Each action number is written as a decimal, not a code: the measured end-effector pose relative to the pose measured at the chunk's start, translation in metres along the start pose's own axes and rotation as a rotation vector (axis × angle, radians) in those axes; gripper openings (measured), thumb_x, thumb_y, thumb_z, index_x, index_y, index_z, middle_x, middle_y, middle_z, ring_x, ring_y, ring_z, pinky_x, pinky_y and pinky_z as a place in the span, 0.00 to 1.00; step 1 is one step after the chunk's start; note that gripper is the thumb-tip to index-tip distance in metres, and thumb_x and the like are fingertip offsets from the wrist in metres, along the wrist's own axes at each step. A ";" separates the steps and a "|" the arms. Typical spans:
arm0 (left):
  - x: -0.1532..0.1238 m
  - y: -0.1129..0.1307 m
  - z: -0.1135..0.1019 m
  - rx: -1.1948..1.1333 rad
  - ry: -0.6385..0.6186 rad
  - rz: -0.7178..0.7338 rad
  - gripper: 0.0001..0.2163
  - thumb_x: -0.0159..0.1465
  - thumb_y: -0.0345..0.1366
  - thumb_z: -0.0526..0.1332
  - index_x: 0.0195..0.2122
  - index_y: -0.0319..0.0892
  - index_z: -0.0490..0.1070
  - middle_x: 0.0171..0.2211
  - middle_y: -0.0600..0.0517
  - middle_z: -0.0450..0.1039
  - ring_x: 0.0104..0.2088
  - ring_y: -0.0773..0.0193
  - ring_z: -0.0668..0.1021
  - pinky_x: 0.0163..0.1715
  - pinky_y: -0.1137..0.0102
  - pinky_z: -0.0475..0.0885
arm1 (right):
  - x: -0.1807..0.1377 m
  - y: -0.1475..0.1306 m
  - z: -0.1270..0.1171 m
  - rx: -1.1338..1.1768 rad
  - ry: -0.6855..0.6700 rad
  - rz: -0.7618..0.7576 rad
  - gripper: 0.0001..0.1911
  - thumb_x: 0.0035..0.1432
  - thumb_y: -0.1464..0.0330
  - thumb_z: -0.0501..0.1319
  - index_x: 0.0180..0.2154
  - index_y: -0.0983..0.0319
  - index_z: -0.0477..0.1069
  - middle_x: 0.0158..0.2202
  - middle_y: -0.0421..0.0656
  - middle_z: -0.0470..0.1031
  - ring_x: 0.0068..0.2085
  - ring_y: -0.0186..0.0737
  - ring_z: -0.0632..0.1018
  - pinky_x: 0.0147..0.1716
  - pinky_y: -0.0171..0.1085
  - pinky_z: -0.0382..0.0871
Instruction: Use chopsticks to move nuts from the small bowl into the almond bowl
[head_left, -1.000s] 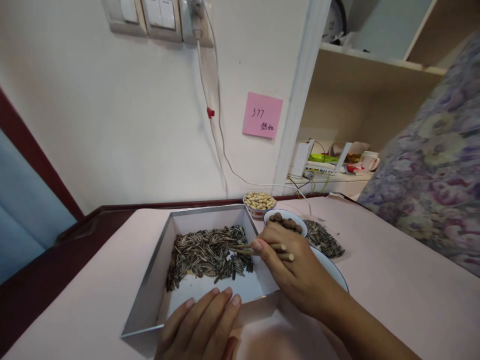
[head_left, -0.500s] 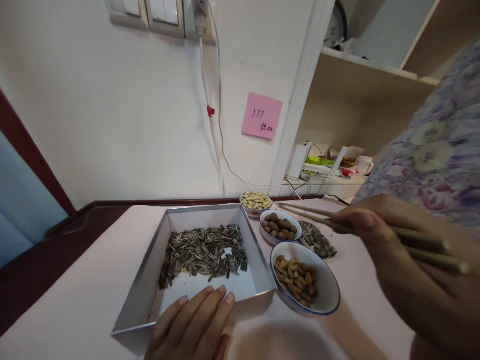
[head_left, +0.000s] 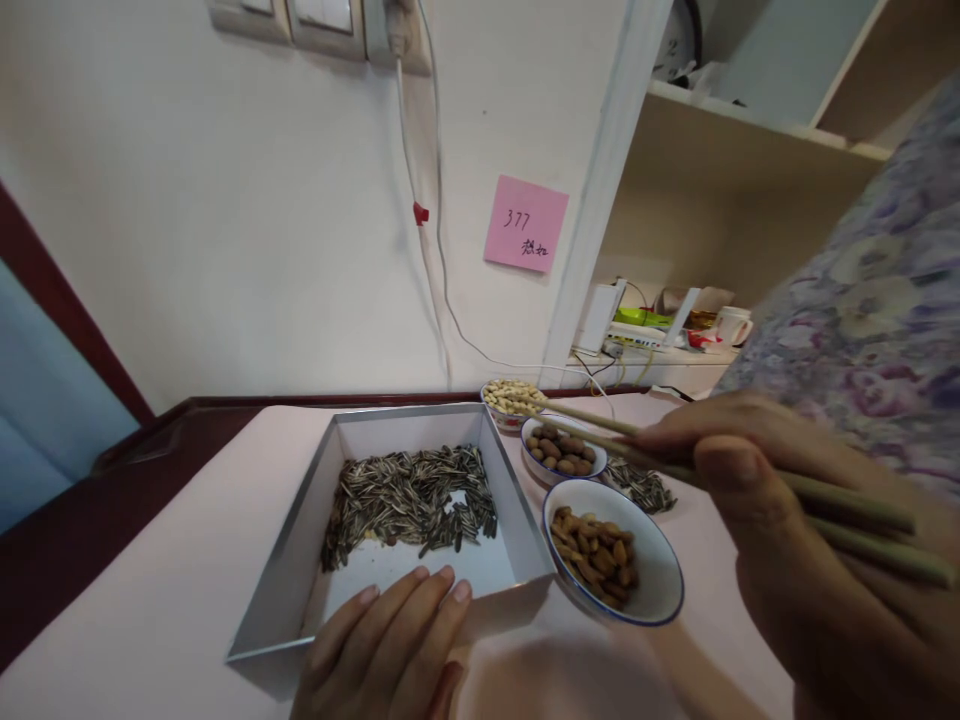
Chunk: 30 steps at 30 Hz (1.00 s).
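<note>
Tan chopsticks (head_left: 855, 500) in your right hand (head_left: 810, 570), tips at the peanut bowl (head_left: 510, 424)

Your two hands are well apart. The right, near 4 o'clock in your view, is closed around the chopsticks, thumb and fingers pressing them. Their thin ends point toward 10 o'clock and sit close together over the pale peanuts (head_left: 510, 393); you cannot tell at this size whether they pinch one.

Your left hand (head_left: 382, 640) lies at the 6 o'clock side of the grey box (head_left: 514, 510), its fingers stretched side by side over the near wall and the thumb lower, outside. Whether it grips that wall, you cannot tell. Inside the box, striped seeds (head_left: 412, 490) spread mostly over the far part of the white floor.

Just off the box's 3 o'clock side stands the almond bowl (head_left: 660, 570), blue-rimmed, with almonds (head_left: 596, 555) in it. Take the brown-nut bowl (head_left: 536, 471) as your dial centre: the peanut bowl is at 10 o'clock, the almond bowl at 5, and a seed heap (head_left: 649, 490) at 4, lying straight on the pale pink covering (head_left: 172, 560). A pink note (head_left: 526, 225) hangs on the wall near 1 o'clock in your view
</note>
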<state>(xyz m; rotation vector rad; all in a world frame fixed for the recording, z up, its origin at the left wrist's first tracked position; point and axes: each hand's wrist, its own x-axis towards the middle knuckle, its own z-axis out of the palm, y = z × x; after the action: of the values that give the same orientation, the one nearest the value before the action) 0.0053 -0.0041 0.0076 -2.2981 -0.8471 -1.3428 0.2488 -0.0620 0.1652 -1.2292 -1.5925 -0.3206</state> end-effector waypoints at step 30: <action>0.001 -0.007 0.001 0.062 0.040 0.134 0.12 0.74 0.38 0.55 0.48 0.44 0.79 0.44 0.56 0.82 0.51 0.68 0.75 0.69 0.69 0.49 | -0.026 0.010 0.096 0.331 -0.546 0.170 0.18 0.76 0.62 0.51 0.33 0.60 0.69 0.33 0.41 0.70 0.35 0.38 0.72 0.35 0.37 0.64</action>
<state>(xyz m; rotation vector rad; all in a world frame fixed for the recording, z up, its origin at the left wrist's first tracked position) 0.0015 0.0019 0.0080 -2.2307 -0.6993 -1.2818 0.2016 -0.0028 0.1000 -1.2379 -1.8842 0.4101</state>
